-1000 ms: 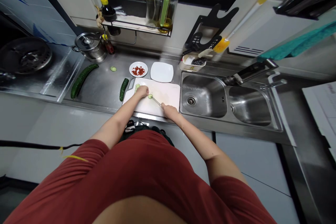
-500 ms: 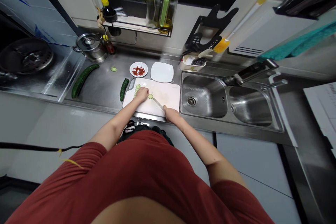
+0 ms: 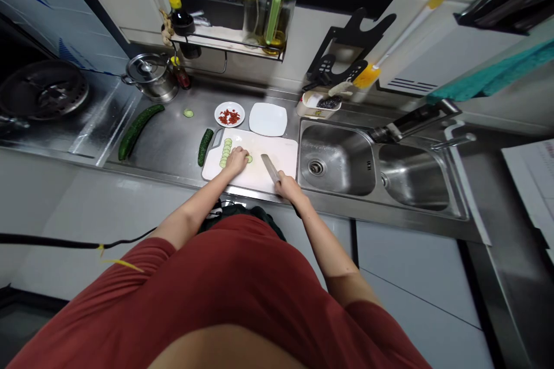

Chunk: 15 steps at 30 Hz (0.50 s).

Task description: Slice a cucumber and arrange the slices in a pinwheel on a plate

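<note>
My right hand [image 3: 286, 185] is closed round the handle of a knife [image 3: 270, 168], its blade pointing up and left above the white cutting board [image 3: 277, 150]. Over the board's left half, my left hand [image 3: 236, 160] has its fingers bent and together at a cucumber slice [image 3: 249, 159]; whether they grip it is too small to tell. A row of cucumber slices [image 3: 225, 151] lies just left of that hand. Beyond the board's left edge rests a cut dark green cucumber piece [image 3: 205, 147].
Behind the board are a plate of chopped red pieces [image 3: 229, 115] and a square white plate [image 3: 268, 119]. A long cucumber [image 3: 137, 131] and a steel pot [image 3: 152, 78] stand left. The double sink [image 3: 337, 158] adjoins the board's right side.
The knife has moved right, away from the slice by my left hand, and its blade now shows broader. My left hand has shifted slightly right and down, uncovering more of the slice row.
</note>
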{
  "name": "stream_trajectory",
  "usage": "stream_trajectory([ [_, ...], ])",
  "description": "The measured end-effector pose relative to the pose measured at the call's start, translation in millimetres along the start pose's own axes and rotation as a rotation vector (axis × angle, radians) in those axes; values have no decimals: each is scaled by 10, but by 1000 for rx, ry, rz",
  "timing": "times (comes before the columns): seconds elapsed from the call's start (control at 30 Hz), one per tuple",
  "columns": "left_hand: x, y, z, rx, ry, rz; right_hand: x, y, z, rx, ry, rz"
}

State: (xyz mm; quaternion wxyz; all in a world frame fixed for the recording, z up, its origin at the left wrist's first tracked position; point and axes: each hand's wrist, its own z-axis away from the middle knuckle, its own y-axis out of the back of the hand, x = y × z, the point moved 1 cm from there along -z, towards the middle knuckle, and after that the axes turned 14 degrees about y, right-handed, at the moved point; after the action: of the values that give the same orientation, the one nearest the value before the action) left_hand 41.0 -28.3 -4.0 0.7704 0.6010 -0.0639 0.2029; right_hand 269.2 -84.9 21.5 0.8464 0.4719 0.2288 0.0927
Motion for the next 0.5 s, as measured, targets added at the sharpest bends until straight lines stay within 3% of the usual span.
stream_trajectory([
  [0.2, 21, -42, -55, 11, 33, 21, -92, -74, -37, 92, -72, -73],
  [0.5, 52, -54, -139, -17, 98, 17, -205, 42, -120, 168, -199, -135],
])
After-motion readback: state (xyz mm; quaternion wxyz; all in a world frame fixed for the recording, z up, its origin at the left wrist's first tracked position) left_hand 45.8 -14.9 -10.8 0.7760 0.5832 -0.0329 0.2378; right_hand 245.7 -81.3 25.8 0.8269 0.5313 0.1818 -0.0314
